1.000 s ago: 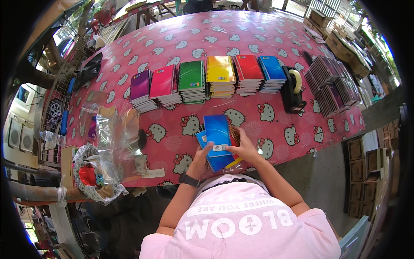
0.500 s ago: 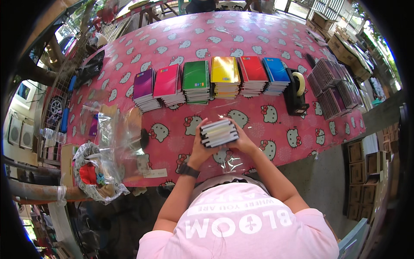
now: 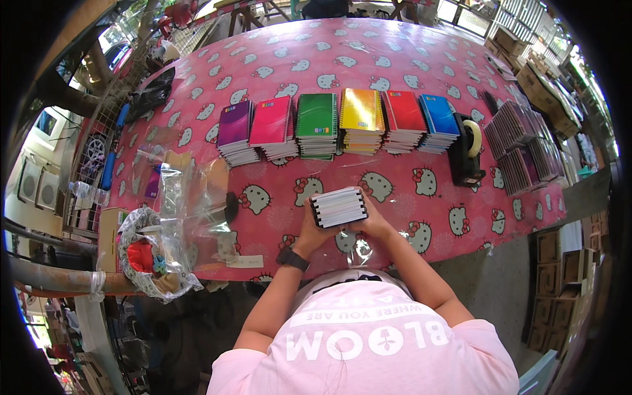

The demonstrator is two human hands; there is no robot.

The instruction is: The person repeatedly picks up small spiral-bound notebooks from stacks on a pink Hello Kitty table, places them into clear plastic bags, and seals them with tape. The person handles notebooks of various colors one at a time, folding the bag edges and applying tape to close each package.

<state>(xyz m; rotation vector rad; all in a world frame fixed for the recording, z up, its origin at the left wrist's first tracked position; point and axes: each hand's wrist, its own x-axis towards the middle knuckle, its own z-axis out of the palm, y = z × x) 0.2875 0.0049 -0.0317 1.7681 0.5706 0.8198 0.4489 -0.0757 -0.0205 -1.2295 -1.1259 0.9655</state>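
Observation:
Between my two hands is a small stack of spiral notebooks [image 3: 340, 207], its white page edges facing up and black binding showing at both sides. My left hand [image 3: 316, 227] grips the left side of the stack, and my right hand [image 3: 374, 219] the right side. Beyond them stand several notebook stacks in a row: purple [image 3: 235, 125], pink [image 3: 271, 122], green [image 3: 317, 117], yellow [image 3: 361, 112], red [image 3: 404, 112] and blue [image 3: 439, 117]. The covers of the held notebooks are hidden.
A black tape dispenser [image 3: 466, 158] stands right of the row, beside plastic-wrapped notebook packs [image 3: 523, 151]. Clear plastic bags [image 3: 174, 191] and a patterned basket [image 3: 135, 280] lie on the left of the pink table [image 3: 408, 197]. Cardboard boxes [image 3: 550, 247] are stacked at the lower right.
The stack in my hands has become level and its edges look more even. Both hands keep hold of it. The whole view has shifted slightly.

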